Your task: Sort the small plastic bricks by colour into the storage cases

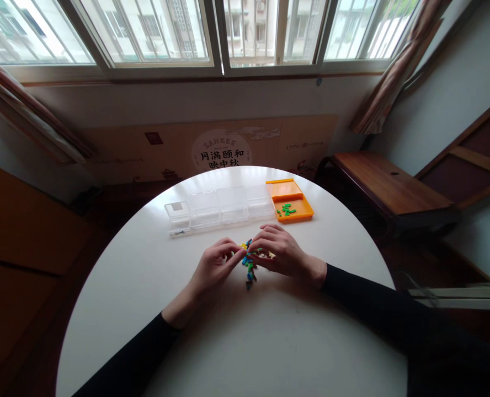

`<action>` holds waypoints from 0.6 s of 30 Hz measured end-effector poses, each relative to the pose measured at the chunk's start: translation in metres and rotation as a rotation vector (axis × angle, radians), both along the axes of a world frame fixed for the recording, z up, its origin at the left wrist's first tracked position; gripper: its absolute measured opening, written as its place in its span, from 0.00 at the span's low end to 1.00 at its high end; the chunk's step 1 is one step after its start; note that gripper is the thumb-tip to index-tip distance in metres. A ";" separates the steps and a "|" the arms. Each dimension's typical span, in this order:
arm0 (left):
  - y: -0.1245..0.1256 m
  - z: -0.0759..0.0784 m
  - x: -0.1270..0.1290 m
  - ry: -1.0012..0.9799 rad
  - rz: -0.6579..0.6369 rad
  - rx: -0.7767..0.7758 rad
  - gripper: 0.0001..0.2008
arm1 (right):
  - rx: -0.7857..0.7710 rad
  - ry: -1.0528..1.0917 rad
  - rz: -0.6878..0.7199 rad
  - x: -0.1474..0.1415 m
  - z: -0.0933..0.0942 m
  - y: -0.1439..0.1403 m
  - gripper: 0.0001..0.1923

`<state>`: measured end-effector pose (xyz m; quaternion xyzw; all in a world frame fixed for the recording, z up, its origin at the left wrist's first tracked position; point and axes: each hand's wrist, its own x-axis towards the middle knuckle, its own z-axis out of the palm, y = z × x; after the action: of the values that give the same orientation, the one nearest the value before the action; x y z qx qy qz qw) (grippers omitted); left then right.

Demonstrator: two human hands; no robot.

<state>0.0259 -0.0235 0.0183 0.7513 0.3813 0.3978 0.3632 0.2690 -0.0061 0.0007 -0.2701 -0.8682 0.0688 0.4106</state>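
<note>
Both hands, left hand (215, 263) and right hand (278, 252), meet over a mixed pile of small coloured pieces (250, 263) on the white desk (270, 342); we cannot tell whether either grip is closed on a piece. We note only a few green pieces (287, 209) in the orange tray (290, 199), the clear boxes (218, 209) look almost empty, so we judge most sorting remains.

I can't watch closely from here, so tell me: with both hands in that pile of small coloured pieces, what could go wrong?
1. The left hand and right hand crowd the heap of small multicoloured plastic pieces, so a stray finger might flick some across the smooth round white table.
2. The open orange plastic tray holding green pieces sits near the table's far edge; a bump could push it off.
3. The row of clear plastic boxes lies just beyond the hands and could get knocked.
</note>
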 end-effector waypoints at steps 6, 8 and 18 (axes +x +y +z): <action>0.000 0.000 0.000 0.024 -0.025 0.068 0.15 | -0.027 0.028 0.061 0.000 0.005 0.000 0.03; 0.001 -0.001 -0.001 0.049 -0.025 0.100 0.15 | -0.034 0.053 0.075 0.001 0.005 0.001 0.02; 0.016 -0.012 -0.029 0.438 0.005 0.531 0.09 | -0.096 0.105 0.031 0.020 -0.002 -0.001 0.03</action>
<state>-0.0030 -0.0079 0.0064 0.8863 0.3351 0.3134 0.0635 0.2894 -0.0069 -0.0009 -0.2720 -0.8451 0.1308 0.4412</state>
